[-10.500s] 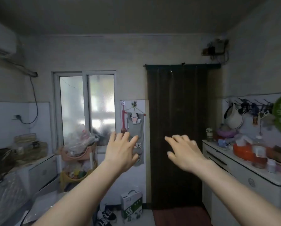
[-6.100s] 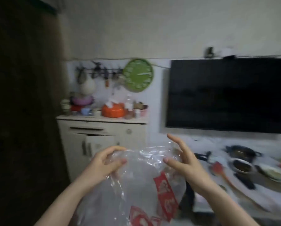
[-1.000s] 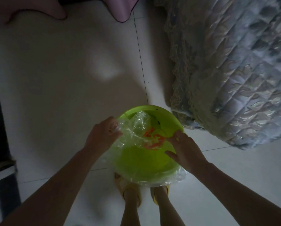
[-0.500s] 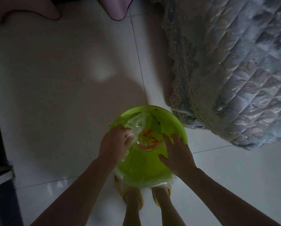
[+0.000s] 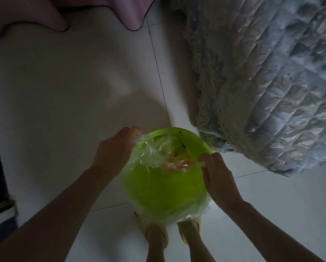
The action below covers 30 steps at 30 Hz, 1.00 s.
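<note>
In the head view, the green bin [image 5: 190,136] sits at lower centre on the floor [image 5: 63,110], with the clear plastic bag [image 5: 154,154] draped into it. My left hand [image 5: 115,150] pinches the bag's edge at the left rim. My right hand [image 5: 217,178] curls its fingers [image 5: 205,159] onto the bag at the right rim.
</note>
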Available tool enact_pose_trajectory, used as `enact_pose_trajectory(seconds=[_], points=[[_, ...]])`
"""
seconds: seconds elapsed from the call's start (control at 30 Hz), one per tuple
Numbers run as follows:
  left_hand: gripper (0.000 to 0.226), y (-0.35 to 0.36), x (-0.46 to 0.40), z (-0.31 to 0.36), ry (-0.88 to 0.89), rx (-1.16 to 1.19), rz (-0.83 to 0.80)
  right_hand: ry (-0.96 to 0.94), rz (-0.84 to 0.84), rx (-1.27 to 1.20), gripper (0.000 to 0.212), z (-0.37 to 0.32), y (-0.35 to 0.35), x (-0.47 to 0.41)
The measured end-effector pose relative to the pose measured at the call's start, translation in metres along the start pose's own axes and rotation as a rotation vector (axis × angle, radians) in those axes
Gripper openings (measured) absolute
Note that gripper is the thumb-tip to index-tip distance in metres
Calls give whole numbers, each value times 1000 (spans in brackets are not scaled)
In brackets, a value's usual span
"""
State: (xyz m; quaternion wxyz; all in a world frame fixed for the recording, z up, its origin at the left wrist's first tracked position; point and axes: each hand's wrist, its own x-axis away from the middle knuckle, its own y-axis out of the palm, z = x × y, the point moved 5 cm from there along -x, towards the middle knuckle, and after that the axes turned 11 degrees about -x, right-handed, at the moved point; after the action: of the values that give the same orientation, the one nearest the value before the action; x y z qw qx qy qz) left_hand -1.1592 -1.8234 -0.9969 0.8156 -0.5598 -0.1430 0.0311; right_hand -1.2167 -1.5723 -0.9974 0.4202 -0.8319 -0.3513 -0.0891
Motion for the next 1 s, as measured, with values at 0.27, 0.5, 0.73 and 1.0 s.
enact_pose_trajectory(seconds=[0.27,0.5,0.73,1.0], points=[[17,-3,-34,-10,218,-270,-8,-78,-14,201,26,7,-28,-47],[29,1,-62,-39,43,-217,-139,-192,-89,450,54,19,-32,-45],[19,19,-84,-57,-148,-204,-179,-52,70,330,46,46,-23,-45],[7,67,-70,-76,-282,-115,-463,282,-42,-130,23,80,0,-54]])
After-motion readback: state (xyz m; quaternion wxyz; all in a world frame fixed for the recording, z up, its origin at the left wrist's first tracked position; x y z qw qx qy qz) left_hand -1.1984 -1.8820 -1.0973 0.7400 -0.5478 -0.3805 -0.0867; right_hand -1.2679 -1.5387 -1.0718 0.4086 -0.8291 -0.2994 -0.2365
